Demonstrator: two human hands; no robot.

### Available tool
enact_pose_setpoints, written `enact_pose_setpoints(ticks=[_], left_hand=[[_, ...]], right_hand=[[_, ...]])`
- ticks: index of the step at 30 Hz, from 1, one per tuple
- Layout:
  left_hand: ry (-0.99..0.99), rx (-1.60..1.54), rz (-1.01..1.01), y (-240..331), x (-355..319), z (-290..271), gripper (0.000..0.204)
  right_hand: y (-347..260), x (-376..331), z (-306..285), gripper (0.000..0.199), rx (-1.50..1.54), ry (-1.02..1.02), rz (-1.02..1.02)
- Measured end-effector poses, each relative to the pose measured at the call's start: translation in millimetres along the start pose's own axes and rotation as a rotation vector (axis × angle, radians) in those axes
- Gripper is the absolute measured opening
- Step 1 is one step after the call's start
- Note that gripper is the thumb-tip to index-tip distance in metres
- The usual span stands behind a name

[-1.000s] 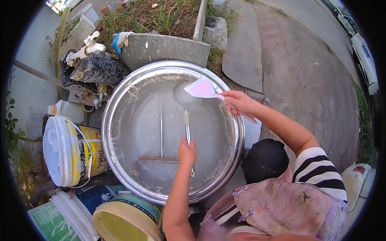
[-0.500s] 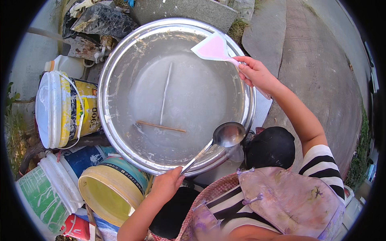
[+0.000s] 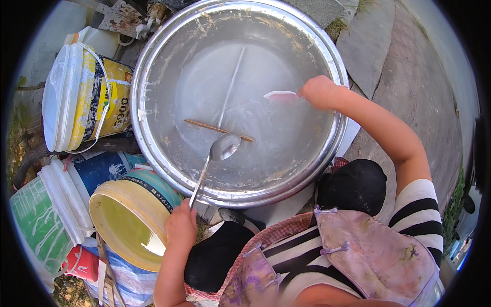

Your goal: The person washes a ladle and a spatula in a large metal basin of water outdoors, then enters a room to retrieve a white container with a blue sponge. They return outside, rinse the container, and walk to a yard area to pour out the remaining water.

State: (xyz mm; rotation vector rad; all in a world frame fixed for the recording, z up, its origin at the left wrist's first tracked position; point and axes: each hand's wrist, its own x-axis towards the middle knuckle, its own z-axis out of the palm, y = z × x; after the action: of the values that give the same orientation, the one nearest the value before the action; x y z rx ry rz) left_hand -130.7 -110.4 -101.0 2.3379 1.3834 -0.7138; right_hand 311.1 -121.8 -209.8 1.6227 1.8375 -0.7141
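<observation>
A wide round metal basin (image 3: 286, 169) with a shiny rim stands in front of me, pale residue streaked on its inner wall. My left hand (image 3: 181, 224), at the near left outside the rim, is closed around the handle of a metal ladle (image 3: 225, 147). The ladle's bowl reaches over the basin. My right hand (image 3: 321, 93) is inside the right rim, closed on a pink, white-edged plastic scraper (image 3: 282, 95); its blade appears nearly edge-on, and its handle is hidden by the hand. A thin wooden bar (image 3: 209, 126) and a pale straight line form a T in the basin.
Left of the basin lie a yellow bucket (image 3: 113, 102) with a white lid, a green-and-white bucket (image 3: 43, 220) and an open cream-rimmed bucket (image 3: 117, 225). A red container (image 3: 82, 263) sits below them. Stone slabs (image 3: 368, 43) lie at the far right.
The scraper has come down from the far right rim into the basin and turned edge-on. The ladle has swung left, away from the near right rim. The view has shifted.
</observation>
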Motion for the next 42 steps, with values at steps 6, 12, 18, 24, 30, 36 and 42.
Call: enact_pose_setpoints(ticks=[6,12,18,24,30,36,42], left_hand=[[0.119,-0.362,0.026,-2,5,-3,0.025],[0.167,-0.533,-0.025,0,16,-9,0.026],[0.209,-0.762,-0.111,-5,15,-8,0.028],[0.118,-1.129,-0.200,-13,16,-11,0.031],[0.190,-1.249,-0.154,-15,18,-15,0.033],[0.254,-1.323,-0.163,-16,20,-14,0.033],[0.259,-1.374,-0.182,-9,27,-16,0.032]], right_hand=[[-10,-12,-16,0.027,0.412,-0.282,-0.251],[-128,28,-42,0.030,0.683,-0.513,-0.540],[-142,77,-71,0.028,0.736,0.171,-0.358],[12,26,-58,0.021,0.163,0.164,0.129],[-25,32,-7,0.026,0.307,-0.502,-0.038],[-132,92,-9,0.027,0.885,-0.591,-0.410],[-191,129,-63,0.032,1.605,-0.103,-0.315]])
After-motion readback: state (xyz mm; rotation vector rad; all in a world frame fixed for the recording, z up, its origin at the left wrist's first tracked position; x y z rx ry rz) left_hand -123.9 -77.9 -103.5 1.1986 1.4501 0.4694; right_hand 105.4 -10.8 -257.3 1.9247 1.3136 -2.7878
